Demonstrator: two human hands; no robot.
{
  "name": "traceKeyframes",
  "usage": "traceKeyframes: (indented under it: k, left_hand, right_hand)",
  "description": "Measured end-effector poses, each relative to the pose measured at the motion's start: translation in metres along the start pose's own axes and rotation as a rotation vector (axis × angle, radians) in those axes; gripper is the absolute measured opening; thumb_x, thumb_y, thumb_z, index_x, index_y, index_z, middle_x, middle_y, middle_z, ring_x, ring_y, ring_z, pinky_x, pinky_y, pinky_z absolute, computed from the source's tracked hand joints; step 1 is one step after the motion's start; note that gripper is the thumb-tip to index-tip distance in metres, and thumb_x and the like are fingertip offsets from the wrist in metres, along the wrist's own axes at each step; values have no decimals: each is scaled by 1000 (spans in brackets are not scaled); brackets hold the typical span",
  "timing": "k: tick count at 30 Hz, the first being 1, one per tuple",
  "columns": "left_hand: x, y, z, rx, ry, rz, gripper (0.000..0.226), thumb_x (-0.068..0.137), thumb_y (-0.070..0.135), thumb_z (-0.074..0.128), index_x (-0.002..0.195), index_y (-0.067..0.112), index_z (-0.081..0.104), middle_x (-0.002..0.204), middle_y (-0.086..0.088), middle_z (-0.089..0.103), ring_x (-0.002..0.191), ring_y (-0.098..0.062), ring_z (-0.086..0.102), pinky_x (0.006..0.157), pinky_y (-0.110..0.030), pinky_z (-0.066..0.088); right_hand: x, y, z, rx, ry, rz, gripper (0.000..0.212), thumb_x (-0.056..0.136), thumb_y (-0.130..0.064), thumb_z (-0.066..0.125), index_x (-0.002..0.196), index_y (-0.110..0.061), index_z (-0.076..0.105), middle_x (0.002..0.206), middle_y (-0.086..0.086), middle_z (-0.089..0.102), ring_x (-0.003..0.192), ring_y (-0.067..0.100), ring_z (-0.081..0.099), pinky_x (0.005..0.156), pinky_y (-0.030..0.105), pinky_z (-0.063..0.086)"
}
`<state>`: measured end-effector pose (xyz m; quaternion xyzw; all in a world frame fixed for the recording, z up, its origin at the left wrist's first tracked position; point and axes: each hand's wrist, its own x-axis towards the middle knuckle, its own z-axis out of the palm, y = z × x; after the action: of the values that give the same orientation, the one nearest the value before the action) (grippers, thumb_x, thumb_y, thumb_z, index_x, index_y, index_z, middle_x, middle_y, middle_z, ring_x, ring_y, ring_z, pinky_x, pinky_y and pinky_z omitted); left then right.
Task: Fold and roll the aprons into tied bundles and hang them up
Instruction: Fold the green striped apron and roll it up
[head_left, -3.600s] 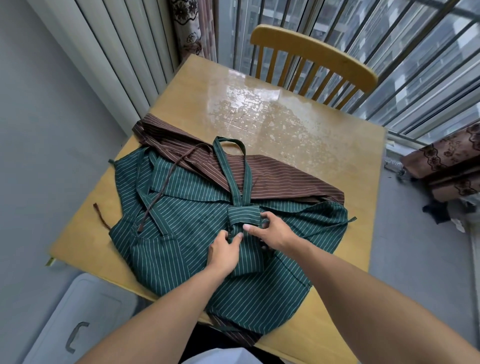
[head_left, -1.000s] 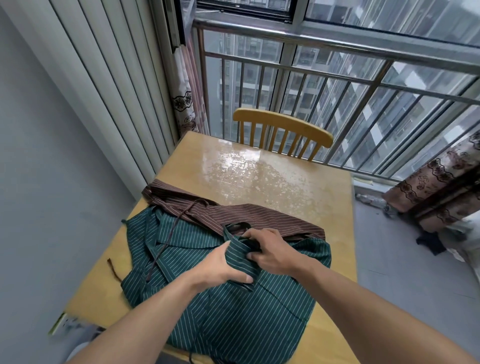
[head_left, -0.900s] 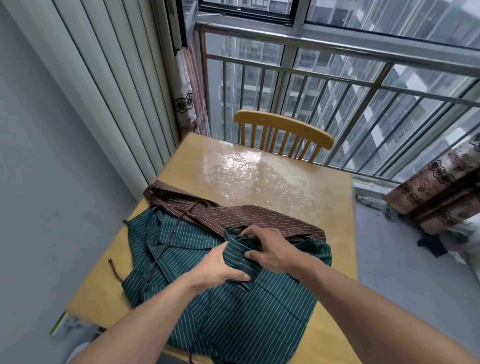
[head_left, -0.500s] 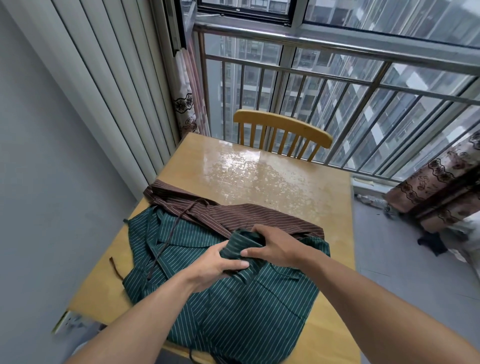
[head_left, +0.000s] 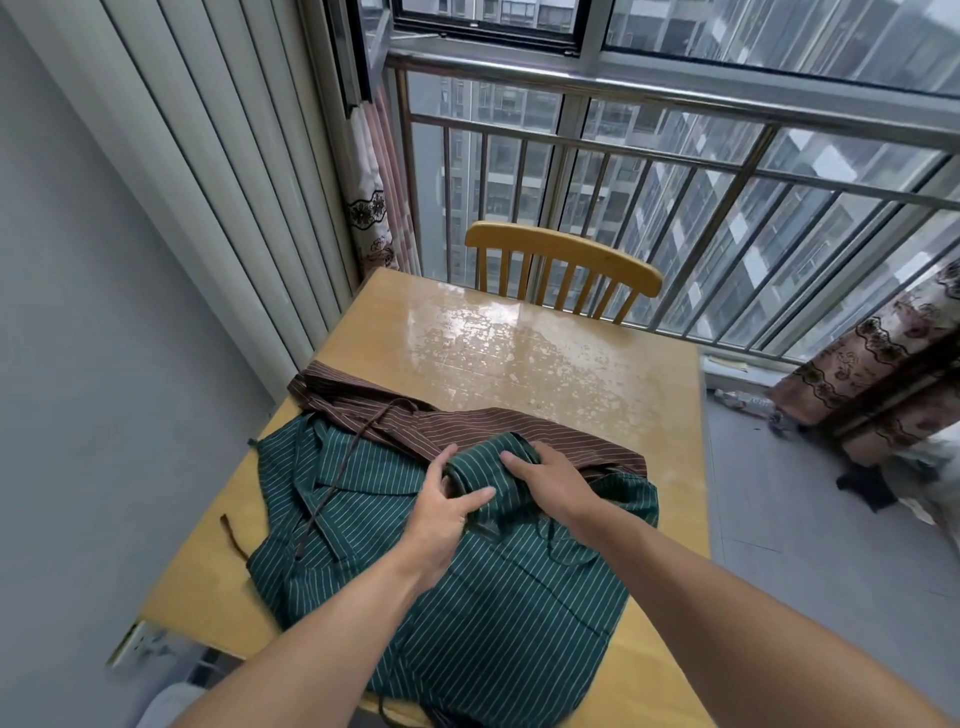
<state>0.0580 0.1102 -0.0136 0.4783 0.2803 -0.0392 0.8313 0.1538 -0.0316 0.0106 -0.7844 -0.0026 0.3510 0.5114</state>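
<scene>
A green striped apron (head_left: 483, 613) lies spread over the near half of the wooden table (head_left: 545, 358). Its top part is gathered into a small roll (head_left: 483, 467) between my hands. My left hand (head_left: 441, 509) grips the roll's left end, thumb lying across the front. My right hand (head_left: 550, 480) curls over the roll's right end from above. A brown striped apron (head_left: 415, 415) lies partly under the green one on its far side, its thin brown tie (head_left: 332, 483) trailing across the green cloth.
A yellow wooden chair (head_left: 561, 260) stands at the table's far edge, in front of a metal window railing (head_left: 675, 156). A grey wall runs along the left. Patterned curtains (head_left: 883, 374) and loose items sit on the grey floor at the right.
The head view rose from the table toward the window. The apron's top strap and bib, flat earlier, are gathered into a roll that both hands hold and have pushed slightly farther away.
</scene>
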Motion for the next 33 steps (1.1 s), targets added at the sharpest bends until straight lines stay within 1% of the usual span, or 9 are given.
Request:
traceKeyframes:
  k: [4,7,11,15,18,22,28,30,33]
  left_hand:
    - [-1,1,6,71,33,-16,90,58,32,97,136,17,54,119,-9,74,107,-27,73,94,-49,59]
    - [0,6,-2,167,6,-13,101,42,29,105,130,19,56,119,-9,74,109,-26,73,96,-49,58]
    - [1,11,-4,193,-30,-41,73,71,7,91,134,16,54,123,-9,73,113,-26,71,97,-46,58]
    - [0,20,-11,85,-47,-81,38,95,-4,63,131,10,56,125,-14,70,112,-32,68,81,-37,60]
    - [1,27,-16,13,10,-94,31,95,-6,53,123,7,58,114,-14,70,95,-24,69,70,-34,59]
    - [4,29,-22,-3,61,-101,27,90,-4,51,114,6,59,100,-11,68,78,-17,68,60,-33,59]
    - [-1,32,-17,-127,34,-201,21,84,-4,52,99,5,65,102,-15,70,85,-25,68,72,-37,57]
    - [-5,35,-14,-181,-23,-224,30,80,-1,49,104,3,67,99,-16,73,80,-26,69,71,-37,55]
    - [-7,34,-13,-283,-84,-230,43,76,5,53,117,-2,65,109,-22,69,87,-29,65,85,-39,48]
  right_hand:
    - [-5,-3,10,128,32,17,28,99,-46,61,117,-25,62,108,-2,76,92,15,75,74,33,60]
    - [-8,-4,10,128,8,14,28,98,-45,64,116,-24,62,104,-1,77,88,18,76,74,37,62]
    - [-12,-12,3,91,-16,-13,31,95,-46,67,115,-22,67,99,-4,79,84,14,77,79,34,63]
    - [-15,-19,-9,-63,11,-26,46,91,-70,55,112,-32,68,101,-13,73,73,11,68,67,27,51]
    - [-15,-16,-20,-60,51,-66,37,94,-60,60,113,-30,68,114,-9,71,78,9,68,73,27,49]
    - [-12,-9,-25,-131,189,-183,45,84,-54,76,120,-35,58,123,-12,60,107,10,62,94,34,52]
    - [-16,-3,-18,-270,240,-317,6,91,-38,74,95,-34,72,109,-13,64,101,7,59,92,32,48]
    - [-18,-3,-18,-261,227,-327,8,94,-34,72,100,-32,76,102,-12,67,96,4,60,88,30,48]
    - [-18,-2,-18,-262,186,-316,15,94,-39,71,106,-33,78,98,-15,72,93,3,65,87,31,54]
